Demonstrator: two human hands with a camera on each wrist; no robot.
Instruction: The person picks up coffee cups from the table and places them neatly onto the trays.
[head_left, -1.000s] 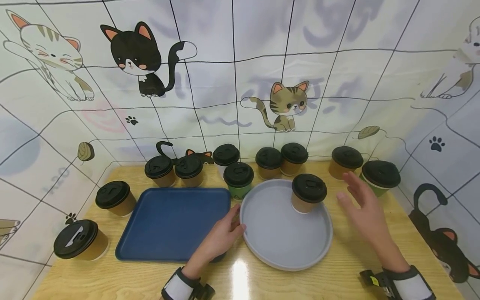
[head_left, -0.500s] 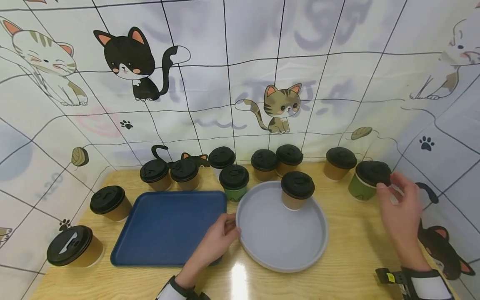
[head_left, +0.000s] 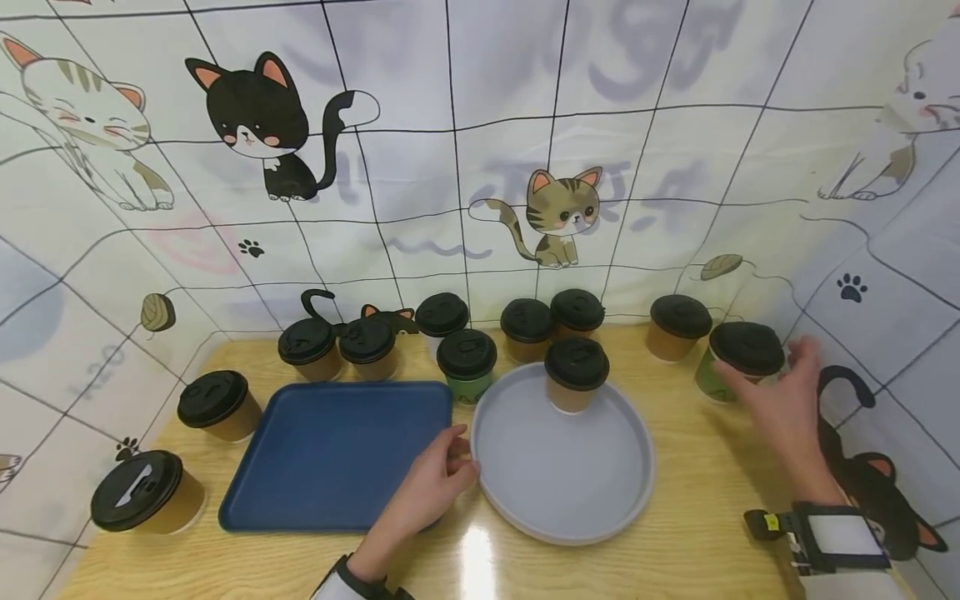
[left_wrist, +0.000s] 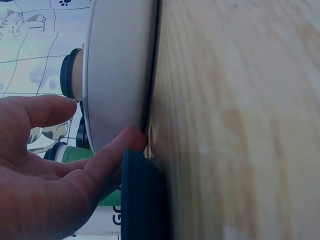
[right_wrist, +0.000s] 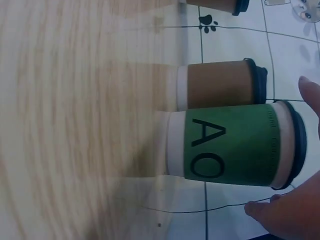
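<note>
A round grey tray (head_left: 562, 467) lies on the table, with a brown cup with a black lid (head_left: 573, 379) standing near its far rim. At the tray's left edge is my left hand (head_left: 438, 475); in the left wrist view one fingertip touches the tray's side wall, low near the table. My right hand (head_left: 787, 408) reaches around a green cup with a black lid (right_wrist: 230, 145) at the far right. In the right wrist view, its thumb and fingers are spread on either side of the lid, with a gap showing. The green cup stands upright on the table.
A blue rectangular tray (head_left: 345, 458) lies left of the round one. More lidded cups line the back, including another green cup (head_left: 467, 367) and a brown cup (head_left: 675, 329) beside the right one. Two brown cups, one of them (head_left: 150, 492) nearest, stand at the left. A cat-printed cloth (head_left: 420, 192) encloses the table.
My right hand has moved right to the green cup and closed in around it. The cup on the round tray has shifted left along the far rim. My left hand stays at the tray's edge.
</note>
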